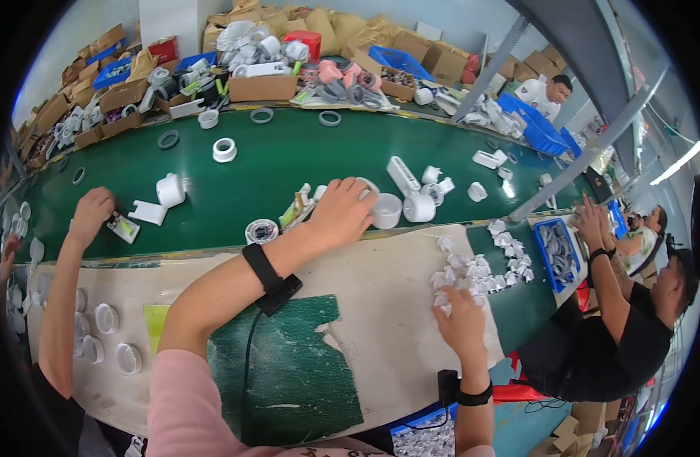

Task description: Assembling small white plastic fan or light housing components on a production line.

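My left hand [342, 211] reaches over the belt's near edge, fingers curled round a white round plastic part [368, 185], mostly hidden by the hand. Right beside it stand a white plastic cup [386, 211] and another white cylinder [419, 207]. Under my left wrist lies a round white part with a dark inside [261, 231], and a white part with yellow-green and wiring [295, 209] is just behind. On the right of the worktop, my right hand [464, 324] bends its fingers over a small white plastic part [443, 302] at the edge of a heap of similar pieces [472, 270].
A green conveyor belt [289, 156] carries scattered white parts and grey rings. At left a co-worker's hand [94, 212] touches a small white part. Another co-worker [624, 327] sits at right beside a blue tray [557, 254] of grey parts. A metal post [552, 186] rises there.
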Tool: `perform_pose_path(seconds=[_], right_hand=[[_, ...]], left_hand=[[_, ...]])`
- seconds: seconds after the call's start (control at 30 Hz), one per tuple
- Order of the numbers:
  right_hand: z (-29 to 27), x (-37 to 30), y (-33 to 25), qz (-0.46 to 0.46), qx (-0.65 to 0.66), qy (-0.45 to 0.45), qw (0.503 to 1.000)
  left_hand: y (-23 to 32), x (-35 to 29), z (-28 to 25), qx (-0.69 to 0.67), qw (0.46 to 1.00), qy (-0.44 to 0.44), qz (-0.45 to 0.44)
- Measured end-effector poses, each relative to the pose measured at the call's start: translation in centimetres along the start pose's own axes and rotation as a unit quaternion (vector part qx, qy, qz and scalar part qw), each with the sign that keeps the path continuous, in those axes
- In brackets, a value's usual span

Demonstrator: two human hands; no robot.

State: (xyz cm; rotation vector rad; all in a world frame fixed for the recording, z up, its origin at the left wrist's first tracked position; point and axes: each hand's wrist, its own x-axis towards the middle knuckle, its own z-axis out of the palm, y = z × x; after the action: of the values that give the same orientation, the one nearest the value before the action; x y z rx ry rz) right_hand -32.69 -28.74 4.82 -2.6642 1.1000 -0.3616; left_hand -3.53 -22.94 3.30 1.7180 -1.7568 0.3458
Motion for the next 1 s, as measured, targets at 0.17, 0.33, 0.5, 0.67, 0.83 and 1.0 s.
perform_pose_path(seconds=[0.17, 0.33, 0.5, 0.67, 0.83, 1.0], right_hand=[[1.4, -1.8, 2.5, -0.083, -0.003, 0.076, 0.994], [1.9, -0.9, 4.2, -0.065, -0.021, 0.068, 0.995], [2.9, -0.5, 4.6, -0.043, -0.038, 0.077, 0.995], [1.3, -0.4, 4.5, -0.058, -0.015, 0.093, 0.994], [1.4, -0.1, 5.3, -0.044, -0.018, 0.091, 0.995], [-1.9, 0.3, 2.6, -0.027, -0.036, 0.114, 0.992]], left_hand=[[-5.4, -1.0, 4.0, 0.039, 0.991, -0.012, -0.13], [-7.0, 3.4, 3.2, 0.011, 0.94, -0.131, -0.314], [-6.6, 5.7, 4.5, -0.022, 0.886, -0.203, -0.416], [-6.2, 3.9, 3.3, -0.095, 0.92, -0.1, -0.366], [-2.4, -0.2, -1.4, -0.259, 0.935, -0.09, -0.223], [0.5, -3.3, -3.3, -0.24, 0.966, -0.04, -0.087]])
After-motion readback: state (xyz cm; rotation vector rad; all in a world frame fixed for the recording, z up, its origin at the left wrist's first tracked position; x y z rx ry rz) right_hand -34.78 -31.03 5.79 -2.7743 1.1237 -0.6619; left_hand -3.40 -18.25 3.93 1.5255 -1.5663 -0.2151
